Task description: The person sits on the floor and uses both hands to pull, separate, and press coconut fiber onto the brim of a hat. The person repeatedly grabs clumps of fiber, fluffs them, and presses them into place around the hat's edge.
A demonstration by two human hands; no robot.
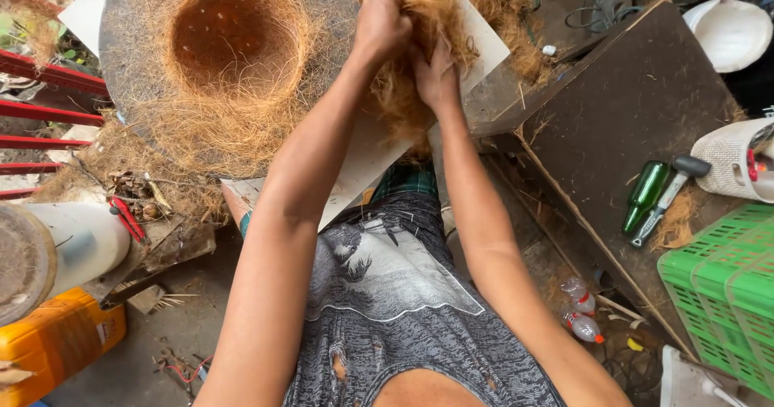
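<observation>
Both my hands reach forward over a white board (367, 157) that rests across my lap. My left hand (381, 24) is clenched around the top of a tuft of brown coconut fibre (427, 4). My right hand (437, 76) grips the same tuft just below, with strands hanging down between the two hands. To the left stands a round grey mould (129, 44) whose hollow is lined with a nest of the same fibre (234, 40).
A dark wooden board (637, 108) at the right carries a green bottle (645, 193) and a hammer (669, 197). A green crate (721, 294) and a white basket (734, 161) stand further right. A yellow can (56, 338) and a white cylinder (76, 242) sit at the left. Loose fibre (516, 20) lies behind.
</observation>
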